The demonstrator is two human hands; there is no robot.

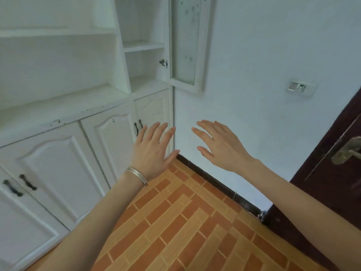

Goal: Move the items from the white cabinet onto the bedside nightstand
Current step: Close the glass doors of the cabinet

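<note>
Items: none can be seen, either on the cabinet (58, 106) shelves in view or in either grip; they may sit behind the shut lower doors (109, 141) or higher, out of frame.
Handling: weight, stiffness and fragility cannot be judged, since no item shows; the place to take hold must wait until one is in sight.
Left grip (152, 151): fingers straight and spread, palm down, holding nothing, in the air just before the rightmost lower doors; a bracelet (136, 176) is on the wrist.
Right grip (222, 147): fingers spread and loose, holding nothing, in front of the wall (263, 55), apart from the left.
Glazed door (185, 45): swung open at the cabinet's right end, above both grips.
Handles (138, 127): dark pulls just left of the left fingertips; probably the first hold, if the lower doors hide the items.
Nightstand: not in view.
Floor (185, 222): brick-pattern tiles below the arms.
Dark door (332, 173): at the right edge.
</note>
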